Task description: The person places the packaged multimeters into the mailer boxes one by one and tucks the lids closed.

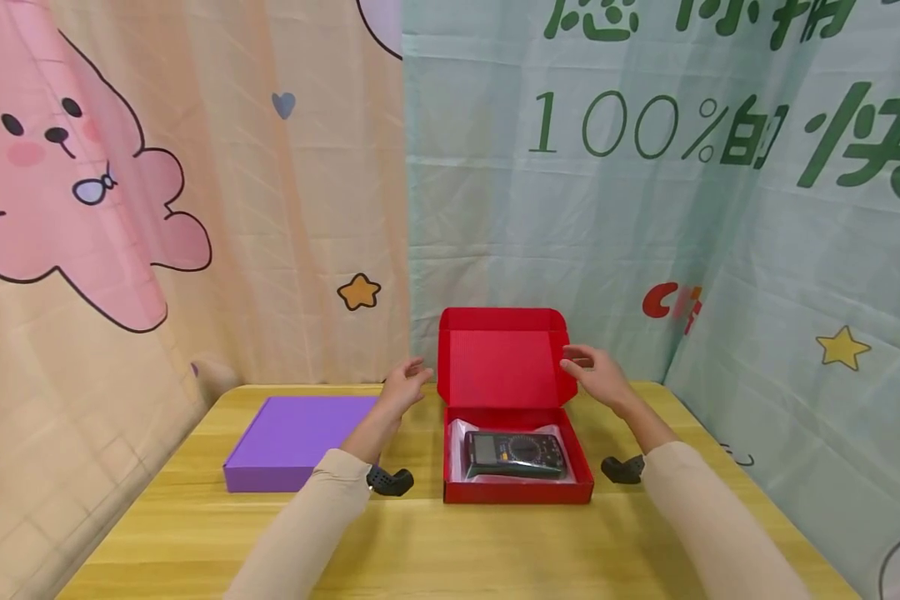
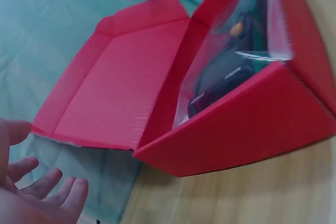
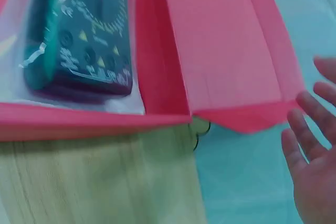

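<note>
A red cardboard box stands on the table with its lid raised at the back. Inside lies a black multimeter in a clear plastic bag, its dial visible in the right wrist view. My left hand is beside the lid's left edge, fingers spread and loosely bent, holding nothing; the left wrist view shows the thumb close to a lid corner. Near the lid's right edge is my right hand, also without anything in its fingers. Whether its fingertips touch the lid, I cannot tell.
A closed purple box lies to the left on the wooden table, partly behind my left forearm. Printed curtains hang behind the table and along both sides. Black wrist devices show below both wrists.
</note>
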Demonstrator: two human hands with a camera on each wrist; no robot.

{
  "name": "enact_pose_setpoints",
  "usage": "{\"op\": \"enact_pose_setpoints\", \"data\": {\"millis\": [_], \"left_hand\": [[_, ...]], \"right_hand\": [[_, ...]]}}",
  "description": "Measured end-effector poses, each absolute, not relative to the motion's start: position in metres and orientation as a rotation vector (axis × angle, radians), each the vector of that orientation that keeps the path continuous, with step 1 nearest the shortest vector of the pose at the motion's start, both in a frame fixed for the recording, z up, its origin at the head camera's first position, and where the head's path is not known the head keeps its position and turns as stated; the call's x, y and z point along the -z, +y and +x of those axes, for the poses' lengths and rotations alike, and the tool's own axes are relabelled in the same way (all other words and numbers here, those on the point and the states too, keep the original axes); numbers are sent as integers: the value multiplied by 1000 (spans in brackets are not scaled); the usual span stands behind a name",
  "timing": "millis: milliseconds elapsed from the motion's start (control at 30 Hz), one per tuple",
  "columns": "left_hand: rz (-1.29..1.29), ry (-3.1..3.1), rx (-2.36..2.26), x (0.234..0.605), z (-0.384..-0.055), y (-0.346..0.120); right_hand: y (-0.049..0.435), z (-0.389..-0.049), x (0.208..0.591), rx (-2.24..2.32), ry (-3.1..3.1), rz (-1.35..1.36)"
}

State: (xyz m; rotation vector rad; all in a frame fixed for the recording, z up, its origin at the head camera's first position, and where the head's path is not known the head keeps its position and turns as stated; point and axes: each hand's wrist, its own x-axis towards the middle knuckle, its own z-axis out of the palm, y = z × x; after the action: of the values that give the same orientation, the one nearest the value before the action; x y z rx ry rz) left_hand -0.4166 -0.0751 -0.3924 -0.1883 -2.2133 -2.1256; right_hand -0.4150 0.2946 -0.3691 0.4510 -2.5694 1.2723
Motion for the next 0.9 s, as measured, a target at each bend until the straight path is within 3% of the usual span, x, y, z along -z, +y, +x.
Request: {"op": "enact_pose_setpoints", "data": {"millis": [333, 900], "left_hand": [[-175, -2104, 2295, 406, -437, -55], [-368, -2033, 2357, 419, -435, -50]], "right_hand": [[304, -429, 385, -1510, -2688, 292], [307, -435, 392, -1970, -2473, 386]]}}
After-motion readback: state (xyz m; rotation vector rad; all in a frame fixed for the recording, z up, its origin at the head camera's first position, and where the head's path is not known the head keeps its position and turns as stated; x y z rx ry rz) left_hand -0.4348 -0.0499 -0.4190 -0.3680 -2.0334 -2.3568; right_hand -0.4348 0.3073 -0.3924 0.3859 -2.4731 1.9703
